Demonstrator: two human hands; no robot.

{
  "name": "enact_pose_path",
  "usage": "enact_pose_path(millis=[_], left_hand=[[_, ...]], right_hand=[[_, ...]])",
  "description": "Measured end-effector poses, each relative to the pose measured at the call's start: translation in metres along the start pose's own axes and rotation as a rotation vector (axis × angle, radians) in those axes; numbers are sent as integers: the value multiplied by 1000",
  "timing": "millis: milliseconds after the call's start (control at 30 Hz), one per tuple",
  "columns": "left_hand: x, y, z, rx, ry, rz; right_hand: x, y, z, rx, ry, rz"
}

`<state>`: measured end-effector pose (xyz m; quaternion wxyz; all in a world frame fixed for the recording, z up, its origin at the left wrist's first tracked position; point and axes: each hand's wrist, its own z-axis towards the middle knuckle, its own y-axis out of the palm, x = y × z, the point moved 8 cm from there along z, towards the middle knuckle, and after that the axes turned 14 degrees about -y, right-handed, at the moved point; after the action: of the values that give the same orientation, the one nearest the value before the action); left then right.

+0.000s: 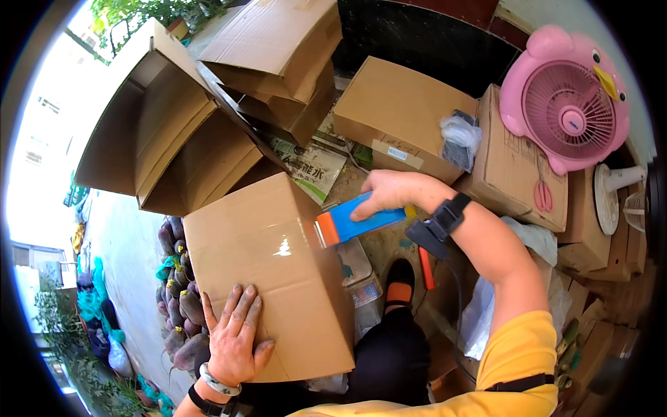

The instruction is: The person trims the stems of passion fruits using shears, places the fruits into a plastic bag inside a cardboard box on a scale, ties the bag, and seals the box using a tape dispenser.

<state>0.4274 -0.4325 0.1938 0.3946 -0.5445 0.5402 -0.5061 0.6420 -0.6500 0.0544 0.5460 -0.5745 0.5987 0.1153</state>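
Observation:
A brown cardboard box (243, 306) stands in front of me, a shiny strip of clear tape (283, 243) running across its top. My left hand (233, 342) lies flat on the near part of that top, fingers spread. In my right hand (386, 192) is a blue and orange tape dispenser (372, 222), gripped from above. Its orange end touches or nearly touches the box's right edge, by the end of the strip; exact contact I cannot tell.
Large open cartons (167, 132) and stacked boxes (271, 42) crowd the far left. A closed carton (403, 104) lies beyond my right hand. Far right are a pink fan (571, 121) and pink-handled scissors (542, 195) on a box. Dark root vegetables (191, 309) are piled left.

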Motion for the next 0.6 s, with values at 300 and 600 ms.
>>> enact_pose_path(millis=[300,600], left_hand=[[0,3,-4,48,36,17],[-4,0,-4,52,21,-15]], right_hand=[[-31,-10,21,-76,158,-40],[-77,43,87,-352,175,-781]])
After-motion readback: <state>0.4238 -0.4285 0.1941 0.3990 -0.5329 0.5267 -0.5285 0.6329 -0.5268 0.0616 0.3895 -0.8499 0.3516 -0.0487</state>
